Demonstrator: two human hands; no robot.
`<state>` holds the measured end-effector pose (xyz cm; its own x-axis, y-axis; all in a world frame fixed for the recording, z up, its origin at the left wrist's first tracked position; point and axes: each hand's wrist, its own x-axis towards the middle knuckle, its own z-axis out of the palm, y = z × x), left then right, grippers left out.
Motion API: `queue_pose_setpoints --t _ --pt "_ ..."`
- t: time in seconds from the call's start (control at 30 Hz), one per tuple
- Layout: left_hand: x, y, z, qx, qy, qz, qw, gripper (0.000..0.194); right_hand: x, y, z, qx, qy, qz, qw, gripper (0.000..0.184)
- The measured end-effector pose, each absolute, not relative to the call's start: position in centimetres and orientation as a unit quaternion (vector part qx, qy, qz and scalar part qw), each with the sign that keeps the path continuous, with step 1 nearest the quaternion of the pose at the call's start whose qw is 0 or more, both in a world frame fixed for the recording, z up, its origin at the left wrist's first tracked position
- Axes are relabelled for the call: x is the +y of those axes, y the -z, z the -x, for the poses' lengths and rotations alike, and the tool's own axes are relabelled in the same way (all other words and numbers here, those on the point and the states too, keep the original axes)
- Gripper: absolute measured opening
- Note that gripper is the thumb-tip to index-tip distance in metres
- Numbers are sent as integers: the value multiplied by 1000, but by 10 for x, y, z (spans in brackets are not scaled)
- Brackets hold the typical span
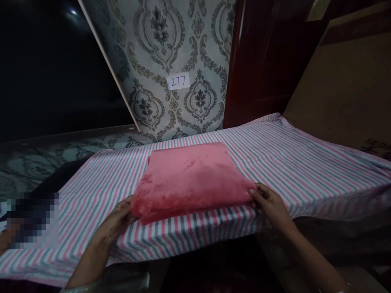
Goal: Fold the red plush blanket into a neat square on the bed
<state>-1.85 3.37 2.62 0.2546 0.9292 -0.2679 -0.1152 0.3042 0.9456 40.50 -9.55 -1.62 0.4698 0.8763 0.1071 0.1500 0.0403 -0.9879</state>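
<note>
A folded pink plush cloth [192, 175], perhaps a blanket, lies flat near the front edge of a table draped with a striped cloth [259, 154]. My left hand [119, 215] grips its near left corner, the fingertips partly hidden at the fabric's edge. At the near right corner, my right hand [269, 201] pinches the fabric with the thumb on top and the other fingers at the side and below. The plush surface shows darker brushed patches, and its layers are visible along the front edge.
A large dark screen [58, 69] stands at the back left. Behind the table is patterned wallpaper [198, 49] with a paper label [178, 81] reading 277. A dark red door or panel [259, 61] and a big cardboard box [345, 85] are on the right. Another person [32, 219], pixelated, is at the left edge.
</note>
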Motion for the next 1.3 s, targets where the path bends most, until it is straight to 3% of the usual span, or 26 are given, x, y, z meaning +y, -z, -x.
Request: queue_pose_setpoints --t 0.2,0.37,0.47,0.77,1.07,1.3 --pt "29 -29 13 438 -351 -524 641 42 -93 6 -408 -433 -359 614 554 47" --pt "30 -27 8 438 -380 -546 605 26 -88 3 -419 -432 -275 599 616 38" --pt "27 -18 10 446 -368 -542 610 24 -90 15 -420 -430 -290 601 608 37" --pt "12 -22 12 451 -420 -415 669 39 -97 24 -415 -411 -336 619 578 47" --pt "11 -20 3 527 -437 -409 603 38 -96 18 -415 -436 -316 634 555 49" --pt "55 -51 8 557 -374 -416 614 18 -59 -8 -433 -501 -283 643 506 48"
